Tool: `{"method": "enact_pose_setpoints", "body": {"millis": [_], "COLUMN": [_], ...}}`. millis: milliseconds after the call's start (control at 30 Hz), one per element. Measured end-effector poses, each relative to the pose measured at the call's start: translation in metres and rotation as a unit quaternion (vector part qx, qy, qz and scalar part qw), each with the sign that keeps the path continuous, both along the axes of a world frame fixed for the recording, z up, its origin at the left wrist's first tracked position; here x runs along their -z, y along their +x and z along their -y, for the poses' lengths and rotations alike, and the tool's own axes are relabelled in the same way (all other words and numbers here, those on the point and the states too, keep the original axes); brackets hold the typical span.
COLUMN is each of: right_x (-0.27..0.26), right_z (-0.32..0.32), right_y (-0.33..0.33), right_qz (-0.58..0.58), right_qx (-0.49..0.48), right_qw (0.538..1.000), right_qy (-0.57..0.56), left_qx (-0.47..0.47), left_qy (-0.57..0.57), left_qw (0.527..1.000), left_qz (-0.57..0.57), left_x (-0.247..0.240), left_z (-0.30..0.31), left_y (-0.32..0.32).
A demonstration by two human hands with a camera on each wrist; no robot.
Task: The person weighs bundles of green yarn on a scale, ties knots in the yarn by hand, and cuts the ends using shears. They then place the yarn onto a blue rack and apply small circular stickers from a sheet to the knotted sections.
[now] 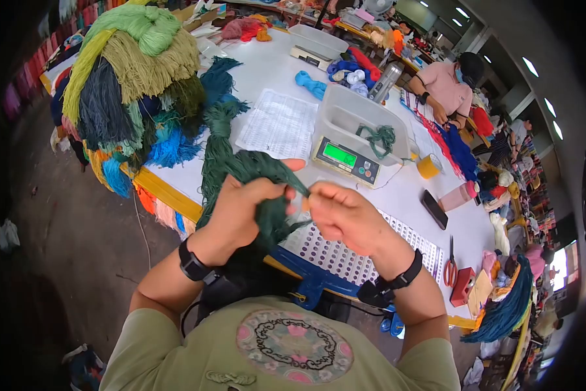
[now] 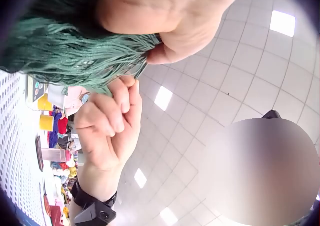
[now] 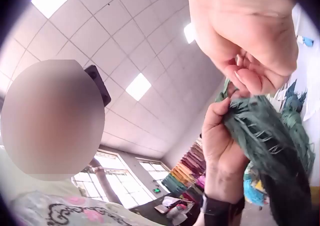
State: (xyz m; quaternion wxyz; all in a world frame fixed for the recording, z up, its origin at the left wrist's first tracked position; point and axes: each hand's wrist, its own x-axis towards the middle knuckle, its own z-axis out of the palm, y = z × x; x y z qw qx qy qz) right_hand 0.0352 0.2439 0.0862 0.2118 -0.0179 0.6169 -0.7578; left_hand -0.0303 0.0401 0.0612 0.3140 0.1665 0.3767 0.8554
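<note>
Dark green yarn [image 1: 260, 166] hangs in a thick skein across the left hand [image 1: 235, 212], whose thumb and fingers curl round it. At the skein's right end the right hand [image 1: 345, 215] pinches a few strands between thumb and fingertips, close to the left fingers. In the left wrist view the green strands [image 2: 75, 51] narrow toward the pinching right hand [image 2: 107, 121]. The right wrist view has the left hand [image 3: 225, 141] under the yarn [image 3: 265, 131], with the right hand [image 3: 250, 41] just above. More green yarn [image 1: 220, 127] lies on the table behind the left hand.
A scale [image 1: 346, 160] with a lit green display stands beyond the hands, beside a clear bin [image 1: 332, 107] holding green yarn. Piled skeins [image 1: 136, 72] are at the left. A punched card [image 1: 397, 244], phone [image 1: 433, 210] and scissors [image 1: 450, 264] lie right. Someone sits [image 1: 446, 91] at back right.
</note>
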Motion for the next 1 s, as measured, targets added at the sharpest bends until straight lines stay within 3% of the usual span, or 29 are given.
{"method": "enact_pose_setpoints", "body": {"millis": [33, 100, 133, 233, 267, 300, 333, 367, 433, 500, 633, 700, 733, 767, 833, 900, 967, 1000], "right_x": [-0.009, -0.042, -0.055, -0.101, -0.117, -0.133, -0.151, -0.169, -0.203, -0.221, -0.27, -0.284, -0.296, -0.298, -0.298, -0.292, -0.262, -0.22], "right_z": [-0.004, -0.013, -0.019, -0.037, -0.046, -0.058, -0.08, -0.104, -0.129, -0.128, -0.17, -0.183, -0.191, -0.193, -0.197, -0.221, -0.287, -0.259], "right_y": [-0.002, -0.004, -0.008, -0.027, -0.037, -0.048, -0.062, -0.077, -0.102, -0.121, -0.157, -0.165, -0.172, -0.172, -0.17, -0.175, -0.197, -0.185], "right_qz": [0.001, -0.022, -0.076, -0.233, -0.272, -0.311, -0.316, -0.319, -0.389, -0.473, -0.462, -0.469, -0.469, -0.47, -0.479, -0.481, -0.378, -0.379], "right_qx": [0.001, -0.064, -0.023, 0.065, 0.108, 0.15, 0.094, 0.038, 0.029, 0.239, 0.335, 0.336, 0.425, 0.426, 0.425, 0.427, 0.324, 0.282], "right_qw": [1.0, 0.998, 0.997, 0.97, 0.955, 0.936, 0.941, 0.942, 0.921, 0.848, 0.821, 0.816, 0.772, 0.77, 0.766, 0.764, 0.836, 0.807], "right_qy": [0.002, 0.015, 0.007, -0.031, -0.047, -0.064, -0.077, -0.091, -0.01, -0.008, 0.012, 0.029, 0.068, 0.068, 0.054, 0.051, 0.231, 0.355], "left_qx": [0.107, 0.155, 0.245, 0.056, 0.069, 0.044, -0.036, -0.08, -0.134, -0.2, -0.294, -0.437, -0.436, -0.455, -0.47, -0.52, -0.539, -0.524], "left_qy": [0.009, 0.021, 0.121, 0.05, 0.159, 0.194, 0.194, 0.201, 0.154, 0.157, 0.066, -0.014, -0.015, 0.017, 0.046, -0.078, -0.118, -0.115], "left_qw": [0.992, 0.984, 0.96, 0.987, 0.958, 0.954, 0.925, 0.914, 0.925, 0.892, 0.881, 0.794, 0.795, 0.786, 0.778, 0.78, 0.773, 0.8], "left_qz": [0.066, 0.091, -0.054, 0.141, 0.229, 0.225, 0.325, 0.342, 0.321, 0.375, 0.366, 0.422, 0.422, 0.418, 0.414, 0.339, 0.313, 0.268], "left_x": [0.001, 0.015, 0.055, 0.126, 0.153, 0.162, 0.16, 0.17, 0.185, 0.192, 0.278, 0.32, 0.336, 0.351, 0.351, 0.316, 0.277, 0.259], "left_z": [0.012, 0.04, 0.058, 0.144, 0.168, 0.185, 0.197, 0.213, 0.237, 0.249, 0.319, 0.36, 0.386, 0.41, 0.417, 0.391, 0.352, 0.336], "left_y": [-0.006, 0.001, -0.014, -0.003, 0.0, 0.007, 0.018, 0.028, 0.04, 0.048, 0.054, 0.057, 0.063, 0.067, 0.061, 0.057, 0.046, 0.04]}}
